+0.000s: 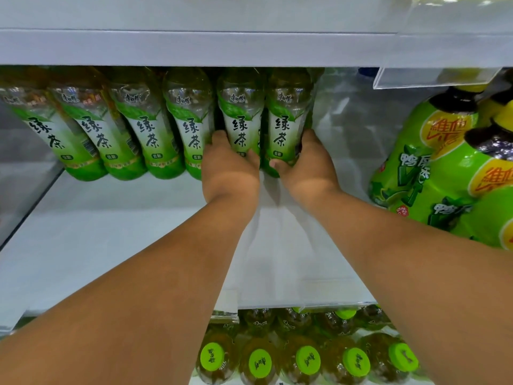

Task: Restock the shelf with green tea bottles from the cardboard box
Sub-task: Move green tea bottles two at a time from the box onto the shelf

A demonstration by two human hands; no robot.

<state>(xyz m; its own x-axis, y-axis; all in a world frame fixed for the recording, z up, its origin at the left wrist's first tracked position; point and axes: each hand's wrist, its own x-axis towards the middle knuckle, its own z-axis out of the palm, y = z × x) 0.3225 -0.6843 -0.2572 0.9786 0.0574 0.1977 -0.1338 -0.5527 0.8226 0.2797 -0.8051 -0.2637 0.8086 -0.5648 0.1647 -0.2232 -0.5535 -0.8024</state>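
- Hands first: the left hand [229, 165] is wrapped round the base of one tea bottle [240, 118], fingers on its left side and thumb across the front.
- The right hand [304, 165] grips the next bottle [287, 115] low down, thumb in front, fingers behind its right side.
- Both held bottles stand upright at the back of the shelf [125, 240], touching each other.
- They end a row [111, 129] of the same bottles, each holding amber-green tea under a clear neck.
- Right of the hands, well apart, stand larger green bottles [422, 165] with dark caps.
- Below the shelf edge, more bottles [305, 359] show green caps over dark tea.
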